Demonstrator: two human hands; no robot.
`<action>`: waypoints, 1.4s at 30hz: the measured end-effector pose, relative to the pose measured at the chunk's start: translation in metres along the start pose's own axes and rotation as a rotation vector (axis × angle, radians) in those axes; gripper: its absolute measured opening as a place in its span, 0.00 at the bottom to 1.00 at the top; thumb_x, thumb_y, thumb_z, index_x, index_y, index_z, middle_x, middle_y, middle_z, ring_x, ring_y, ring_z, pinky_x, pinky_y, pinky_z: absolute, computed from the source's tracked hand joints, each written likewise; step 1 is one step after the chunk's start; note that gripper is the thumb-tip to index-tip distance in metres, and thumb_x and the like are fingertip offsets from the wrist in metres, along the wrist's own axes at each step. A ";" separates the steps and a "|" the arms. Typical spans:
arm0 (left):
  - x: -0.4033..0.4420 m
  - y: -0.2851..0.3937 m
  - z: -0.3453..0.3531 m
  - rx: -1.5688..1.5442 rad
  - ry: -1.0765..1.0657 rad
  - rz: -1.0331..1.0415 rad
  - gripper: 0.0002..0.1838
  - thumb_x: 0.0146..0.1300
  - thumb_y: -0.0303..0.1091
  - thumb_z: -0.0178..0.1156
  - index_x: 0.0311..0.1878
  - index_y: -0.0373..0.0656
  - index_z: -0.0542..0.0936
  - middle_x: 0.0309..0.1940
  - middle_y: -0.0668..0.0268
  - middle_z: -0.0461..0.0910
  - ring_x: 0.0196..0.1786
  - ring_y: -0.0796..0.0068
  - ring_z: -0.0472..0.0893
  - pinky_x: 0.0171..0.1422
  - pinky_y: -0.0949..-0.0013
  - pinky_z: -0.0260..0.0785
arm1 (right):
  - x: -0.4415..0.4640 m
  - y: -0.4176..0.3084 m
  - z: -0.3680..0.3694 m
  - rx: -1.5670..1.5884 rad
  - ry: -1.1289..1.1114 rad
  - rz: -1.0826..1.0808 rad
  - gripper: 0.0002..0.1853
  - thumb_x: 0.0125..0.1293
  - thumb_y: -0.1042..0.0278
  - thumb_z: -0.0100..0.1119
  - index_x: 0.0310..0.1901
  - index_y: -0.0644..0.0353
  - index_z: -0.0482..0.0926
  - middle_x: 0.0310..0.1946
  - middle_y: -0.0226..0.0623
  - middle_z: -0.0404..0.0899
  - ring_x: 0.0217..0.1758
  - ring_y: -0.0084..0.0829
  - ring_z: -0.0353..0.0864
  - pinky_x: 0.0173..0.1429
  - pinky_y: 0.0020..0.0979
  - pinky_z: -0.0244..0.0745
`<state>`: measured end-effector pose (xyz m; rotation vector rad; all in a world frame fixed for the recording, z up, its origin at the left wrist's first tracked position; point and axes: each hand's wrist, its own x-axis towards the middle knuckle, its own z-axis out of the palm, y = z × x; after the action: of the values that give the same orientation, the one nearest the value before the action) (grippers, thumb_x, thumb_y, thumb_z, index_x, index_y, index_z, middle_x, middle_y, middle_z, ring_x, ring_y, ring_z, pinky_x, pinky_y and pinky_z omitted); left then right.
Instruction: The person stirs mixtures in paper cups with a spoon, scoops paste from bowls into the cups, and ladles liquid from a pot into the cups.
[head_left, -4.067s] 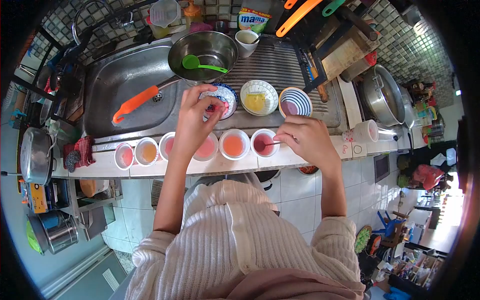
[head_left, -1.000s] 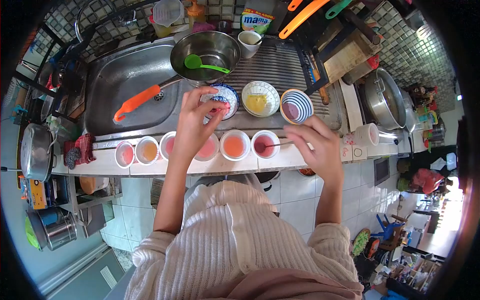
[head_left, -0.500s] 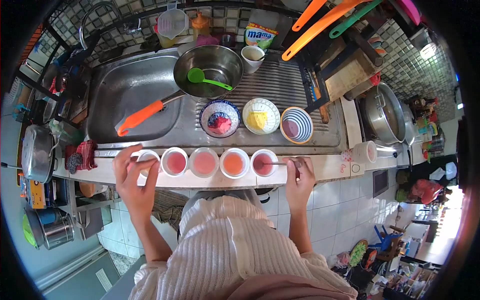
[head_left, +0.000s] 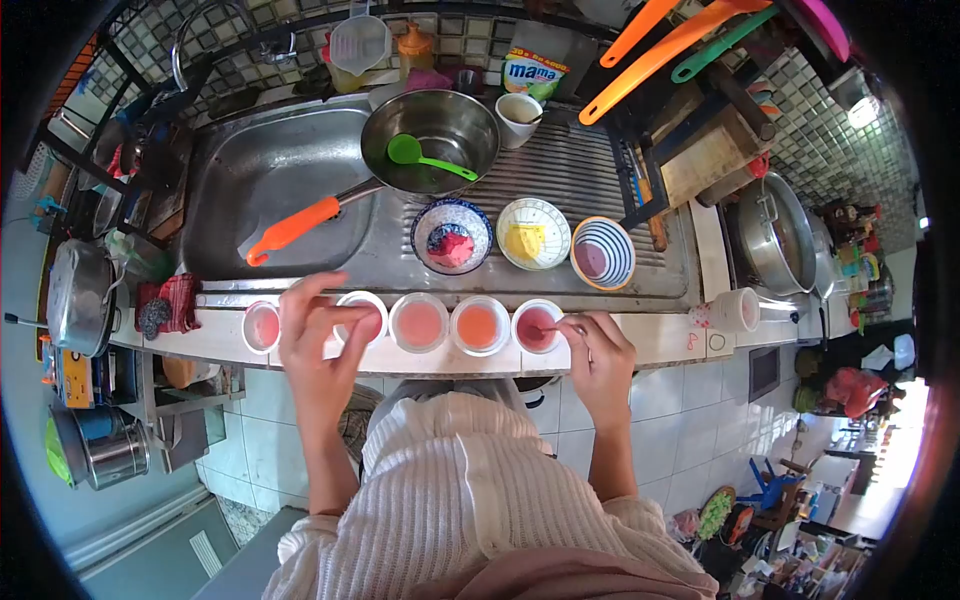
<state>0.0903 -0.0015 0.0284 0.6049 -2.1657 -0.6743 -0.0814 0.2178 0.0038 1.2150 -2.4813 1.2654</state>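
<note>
A row of white plastic cups with pink and orange liquid stands on the counter's front ledge. My right hand (head_left: 603, 362) pinches the handle of a thin metal spoon (head_left: 556, 327), its tip down in the dark pink liquid of the rightmost cup (head_left: 538, 345). My left hand (head_left: 318, 345) is in front of the second cup from the left (head_left: 372, 318) and partly covers it. Its fingers are apart, with nothing visible between them. Left of that hand is another pink cup (head_left: 262, 328). The middle cup (head_left: 419, 322) holds pink liquid, and beside it one cup (head_left: 480, 326) looks orange.
Behind the cups are bowls with red (head_left: 452, 248), yellow (head_left: 527, 240) and purple (head_left: 592, 260) contents. A steel pan (head_left: 430, 170) with a green ladle (head_left: 406, 150) sits by the sink (head_left: 215, 210). Stacked cups (head_left: 738, 310) lie at the right.
My left hand has moved right, from the leftmost cup to the second one. The spoon in my right hand now tilts lower into the rightmost cup. The whole view has shifted slightly.
</note>
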 end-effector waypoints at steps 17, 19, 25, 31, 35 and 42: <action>0.004 0.039 0.102 -0.408 -0.457 0.195 0.06 0.45 0.28 0.66 0.29 0.42 0.81 0.49 0.66 0.74 0.53 0.61 0.69 0.55 0.62 0.65 | 0.005 -0.001 -0.008 0.028 -0.100 -0.055 0.03 0.56 0.75 0.59 0.32 0.64 0.80 0.28 0.37 0.77 0.26 0.32 0.76 0.31 0.27 0.70; 0.005 0.039 0.112 -0.396 -0.485 0.218 0.06 0.46 0.28 0.66 0.29 0.42 0.81 0.50 0.66 0.74 0.54 0.60 0.69 0.57 0.61 0.64 | 0.007 -0.002 -0.009 -0.025 -0.063 0.025 0.03 0.55 0.74 0.59 0.31 0.61 0.80 0.28 0.36 0.78 0.28 0.36 0.77 0.31 0.31 0.71; 0.003 0.036 0.119 -0.340 -0.498 0.281 0.06 0.45 0.27 0.66 0.30 0.40 0.82 0.54 0.64 0.72 0.56 0.59 0.68 0.61 0.59 0.60 | 0.006 0.003 -0.013 0.018 -0.070 0.021 0.04 0.57 0.73 0.57 0.31 0.63 0.79 0.28 0.37 0.78 0.29 0.37 0.77 0.33 0.31 0.71; 0.009 0.034 0.113 -0.343 -0.521 0.282 0.07 0.44 0.28 0.67 0.30 0.40 0.82 0.55 0.64 0.72 0.58 0.58 0.66 0.63 0.58 0.59 | 0.005 0.004 -0.011 0.100 -0.129 -0.025 0.04 0.56 0.75 0.59 0.32 0.64 0.80 0.28 0.38 0.78 0.29 0.34 0.77 0.34 0.29 0.71; 0.014 0.033 0.102 -0.324 -0.541 0.266 0.08 0.43 0.27 0.67 0.30 0.42 0.82 0.55 0.65 0.72 0.59 0.59 0.66 0.64 0.59 0.59 | 0.008 0.006 -0.011 -0.016 -0.107 -0.012 0.04 0.55 0.75 0.59 0.32 0.64 0.80 0.28 0.38 0.78 0.29 0.35 0.77 0.34 0.29 0.71; 0.015 0.020 0.086 -0.249 -0.431 0.202 0.08 0.44 0.27 0.67 0.31 0.45 0.84 0.55 0.65 0.72 0.59 0.60 0.66 0.57 0.61 0.64 | 0.011 0.009 -0.009 0.005 -0.137 -0.093 0.04 0.52 0.76 0.58 0.31 0.62 0.78 0.27 0.36 0.78 0.30 0.37 0.78 0.34 0.33 0.73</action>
<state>0.0098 0.0269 0.0009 0.1093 -2.4371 -1.0140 -0.0974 0.2212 0.0085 1.4468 -2.4807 1.2048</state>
